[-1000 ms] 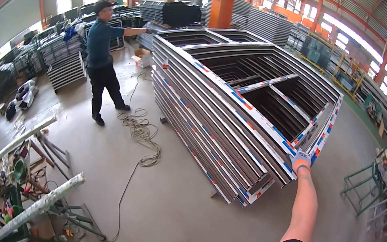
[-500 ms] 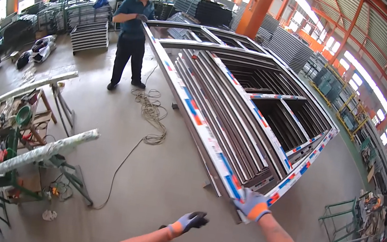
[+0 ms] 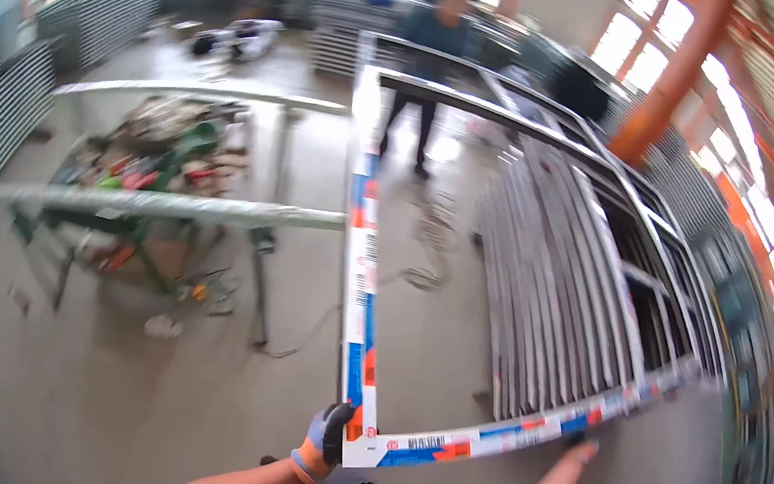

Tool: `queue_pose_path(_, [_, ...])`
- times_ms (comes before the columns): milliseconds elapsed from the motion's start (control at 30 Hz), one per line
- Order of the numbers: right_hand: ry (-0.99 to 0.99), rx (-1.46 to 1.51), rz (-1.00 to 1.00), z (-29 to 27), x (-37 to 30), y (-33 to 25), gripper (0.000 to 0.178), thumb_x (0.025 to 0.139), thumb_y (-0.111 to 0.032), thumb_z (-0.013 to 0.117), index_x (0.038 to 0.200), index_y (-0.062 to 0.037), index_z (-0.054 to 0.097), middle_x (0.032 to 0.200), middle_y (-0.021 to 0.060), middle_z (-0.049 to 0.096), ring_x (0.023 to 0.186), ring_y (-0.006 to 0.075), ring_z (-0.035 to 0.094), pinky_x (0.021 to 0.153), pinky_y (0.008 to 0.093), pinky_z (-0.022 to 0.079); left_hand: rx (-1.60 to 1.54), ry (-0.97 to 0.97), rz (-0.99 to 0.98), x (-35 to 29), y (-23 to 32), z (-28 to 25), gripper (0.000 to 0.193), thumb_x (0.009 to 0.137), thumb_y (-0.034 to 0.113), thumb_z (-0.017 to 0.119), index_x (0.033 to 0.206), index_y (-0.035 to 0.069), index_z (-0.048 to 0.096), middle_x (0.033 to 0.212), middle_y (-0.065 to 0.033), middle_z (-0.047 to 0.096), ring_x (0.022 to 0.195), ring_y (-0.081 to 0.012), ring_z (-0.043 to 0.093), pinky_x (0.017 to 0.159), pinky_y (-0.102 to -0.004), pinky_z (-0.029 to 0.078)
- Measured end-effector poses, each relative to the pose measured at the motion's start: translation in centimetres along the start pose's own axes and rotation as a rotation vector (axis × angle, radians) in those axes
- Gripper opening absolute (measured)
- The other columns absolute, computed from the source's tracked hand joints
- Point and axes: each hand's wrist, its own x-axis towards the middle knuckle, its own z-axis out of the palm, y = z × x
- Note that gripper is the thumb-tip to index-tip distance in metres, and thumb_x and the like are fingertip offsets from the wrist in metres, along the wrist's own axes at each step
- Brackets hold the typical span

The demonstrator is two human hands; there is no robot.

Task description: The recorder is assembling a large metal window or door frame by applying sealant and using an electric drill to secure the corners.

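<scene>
A large window frame (image 3: 362,289) with white, blue and red film on its rails is held off the stack of similar dark frames (image 3: 558,279). My left hand (image 3: 328,438), in a grey and black glove with an orange cuff, is closed round the near left corner. Farther right, my right hand (image 3: 584,446) grips the near rail from below; its fingers are partly hidden by the rail and blurred. A co-worker (image 3: 435,32) in a dark shirt stands behind the far end of the frame; the co-worker's hands are blurred.
To the left, a rack with two pale horizontal bars (image 3: 180,204) reaches close to the frame's left rail. Tools and a green bowl (image 3: 201,140) lie on a bench between the bars. A cable (image 3: 432,244) lies coiled on the floor. An orange column (image 3: 670,84) rises behind the stack.
The window frame has shifted left off the stack, toward the rack. My left hand, free before, now holds its near left corner; my right hand has moved right along the near rail. The view has turned.
</scene>
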Motion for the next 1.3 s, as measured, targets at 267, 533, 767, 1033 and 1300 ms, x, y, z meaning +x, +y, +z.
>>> queue_pose_path(267, [-0.333, 0.037, 0.347, 21.7, -5.7, 16.7, 0.072, 0.09, -0.066, 0.045, 0.13, -0.0073, 0.054, 0.122, 0.0104, 0.06, 0.111, 0.0317, 0.058, 0.096, 0.0536, 0.047, -0.072, 0.135, 0.074, -6.6, 13.2, -11.4, 0.052, 0.096, 0.042, 0.056, 0.122, -0.002, 0.056, 0.096, -0.0195, 0.07, 0.086, -0.028, 0.071, 0.081, -0.0401, 0.057])
queue_pose_path(533, [-0.454, 0.044, 0.517, 35.8, -10.4, 21.6, 0.07, 0.092, -0.065, 0.04, 0.133, -0.0094, 0.052, 0.128, 0.0097, 0.056, 0.116, 0.0314, 0.054, 0.1, 0.0548, 0.043, -0.116, 0.174, 0.06, -8.5, 22.2, -24.2, 0.052, 0.096, 0.038, 0.057, 0.127, -0.003, 0.054, 0.106, -0.0241, 0.068, 0.096, -0.0338, 0.07, 0.086, -0.044, 0.057])
queue_pose_path(767, [-0.503, 0.069, 0.591, 46.9, -18.8, 23.5, 0.068, 0.093, -0.064, 0.037, 0.135, -0.0112, 0.05, 0.133, 0.0091, 0.053, 0.121, 0.0312, 0.051, 0.103, 0.0559, 0.04, 0.57, 0.462, -0.003, -15.1, 31.8, -36.4, 0.051, 0.085, 0.043, 0.073, 0.112, 0.002, 0.066, 0.091, -0.0044, 0.067, 0.077, -0.0104, 0.062, 0.068, -0.0285, 0.05])
queue_pose_path(1033, [-0.382, 0.15, 0.666, 50.3, -38.7, 24.3, 0.067, 0.095, -0.063, 0.032, 0.138, -0.0133, 0.048, 0.139, 0.0085, 0.049, 0.127, 0.031, 0.047, 0.107, 0.0571, 0.036, 1.127, 0.748, 0.026, -25.0, 45.5, -50.5, 0.04, 0.074, 0.043, 0.079, 0.092, 0.007, 0.071, 0.077, -0.0062, 0.069, 0.072, -0.0162, 0.065, 0.068, -0.0321, 0.051])
queue_pose_path(1300, [-0.108, 0.223, 0.764, 46.4, -59.9, 26.2, 0.066, 0.097, -0.062, 0.028, 0.14, -0.0154, 0.045, 0.144, 0.0078, 0.045, 0.132, 0.0308, 0.043, 0.111, 0.0583, 0.032, 1.226, 0.842, -0.005, -35.3, 57.9, -66.0, 0.065, 0.068, 0.058, 0.078, 0.095, 0.0, 0.071, 0.088, -0.0188, 0.071, 0.077, -0.0295, 0.069, 0.075, -0.039, 0.053])
